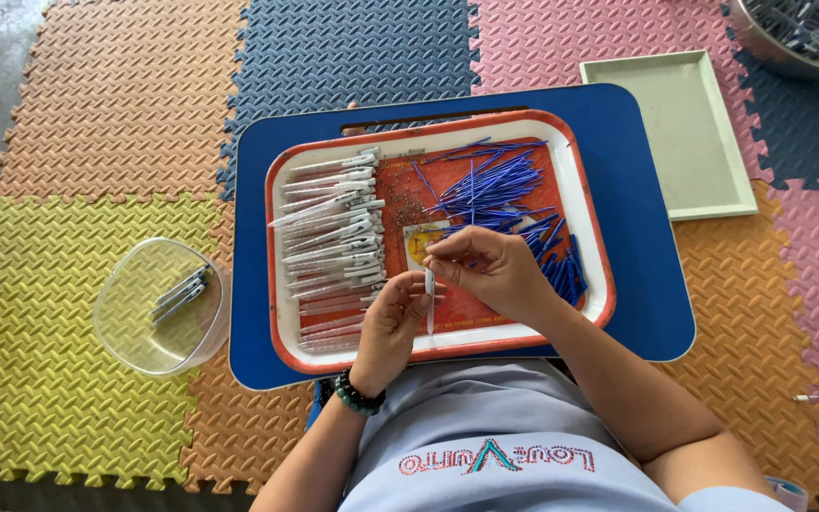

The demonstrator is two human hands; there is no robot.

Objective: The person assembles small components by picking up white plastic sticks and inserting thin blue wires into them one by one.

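Note:
My left hand and my right hand meet over the near part of a red tray with a white rim. Together they hold a slim white pen barrel upright between the fingertips. A row of white pen barrels lies along the tray's left side. A heap of thin blue refills fills its far right part, with short blue pieces beside my right hand. A beaded bracelet sits on my left wrist.
The tray rests on a blue lap table over coloured foam floor mats. A clear plastic bowl with a few finished pens stands to the left. A pale green empty tray lies at the right, a metal bowl in the far corner.

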